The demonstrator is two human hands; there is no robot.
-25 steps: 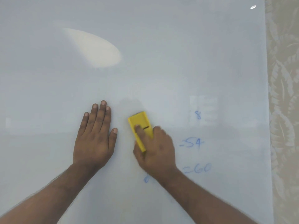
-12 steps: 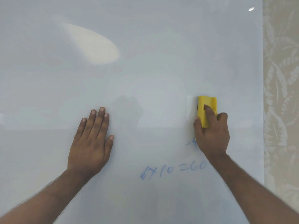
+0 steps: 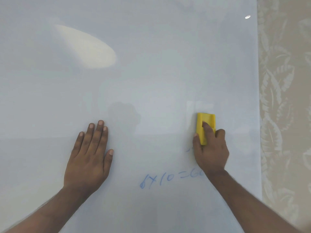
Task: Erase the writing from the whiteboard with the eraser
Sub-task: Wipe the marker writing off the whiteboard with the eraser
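Observation:
A glossy whiteboard fills most of the view. My right hand presses a yellow eraser flat on the board at the right, index finger lying along its top. Below it runs a line of blue writing reading 6x10=60, whose last digits my right wrist covers. A small blue smudge shows just left of that hand. My left hand lies flat on the board at the left, fingers together, holding nothing.
The board's right edge meets a beige wall with a leaf pattern. A round metal mount sits at the board's upper right corner. A bright light reflection lies on the upper left.
My right hand swept the eraser from the middle of the board to the right, wiping off the 8 and most of the -54 line. In the last half second it moved slightly down-left. My left hand stayed put.

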